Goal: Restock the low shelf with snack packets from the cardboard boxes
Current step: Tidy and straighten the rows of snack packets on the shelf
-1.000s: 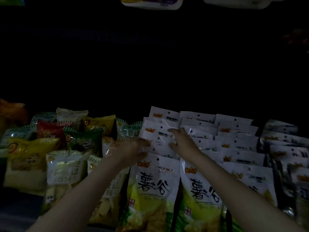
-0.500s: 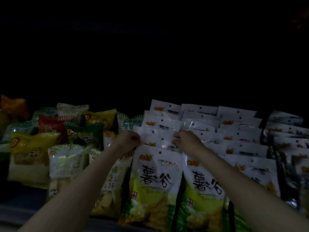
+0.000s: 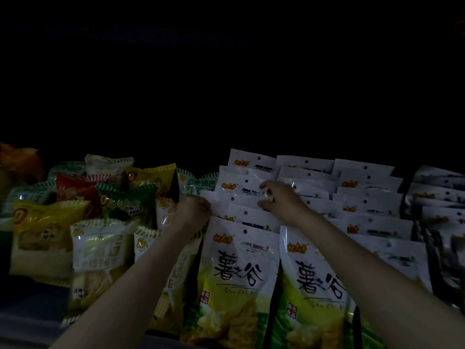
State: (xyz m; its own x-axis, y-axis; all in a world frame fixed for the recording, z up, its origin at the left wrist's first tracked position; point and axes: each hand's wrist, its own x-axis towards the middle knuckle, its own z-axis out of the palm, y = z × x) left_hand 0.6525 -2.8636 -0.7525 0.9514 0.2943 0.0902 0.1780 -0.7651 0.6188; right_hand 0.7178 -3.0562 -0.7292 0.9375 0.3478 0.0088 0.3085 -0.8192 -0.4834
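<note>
Glossy white-topped plastic packets (image 3: 241, 260) stand beside crinkly, shiny film bags (image 3: 50, 222), all catching dim highlights.

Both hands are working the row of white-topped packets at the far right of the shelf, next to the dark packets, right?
Not quite. In the head view the left hand and right hand grip the leftmost row of white-topped packets, beside the mixed coloured bags, not the dark packets.

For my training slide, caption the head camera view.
Both hands, left and right, grip white-topped snack packets stacked on a dim shelf.
</note>
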